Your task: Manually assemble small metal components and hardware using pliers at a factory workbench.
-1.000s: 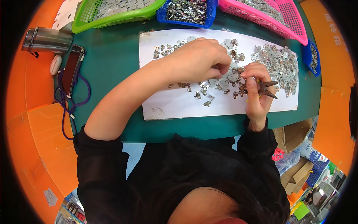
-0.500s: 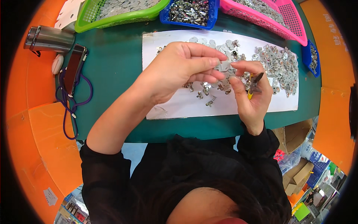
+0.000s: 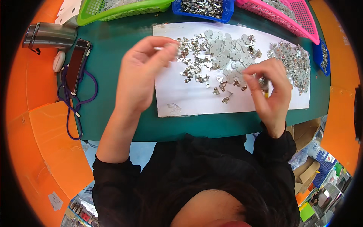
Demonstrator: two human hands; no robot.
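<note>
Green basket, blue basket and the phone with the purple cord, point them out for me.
green basket [image 3: 124, 10], head view, on its front rim.
blue basket [image 3: 202, 15], head view, on its front wall.
phone [image 3: 77, 64], head view, middle of its dark screen.

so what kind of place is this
Likely a small-parts assembly or sorting bench: heaps of small silvery metal parts on a white paper sheet, with green, blue and pink plastic mesh baskets behind.

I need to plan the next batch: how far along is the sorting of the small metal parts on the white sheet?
Done: the blue basket already holds shiny pieces. In hand: the left hand pinches a small piece; the right hand works at the pile's edge. Left: many loose metal parts lie on the white sheet.
</note>
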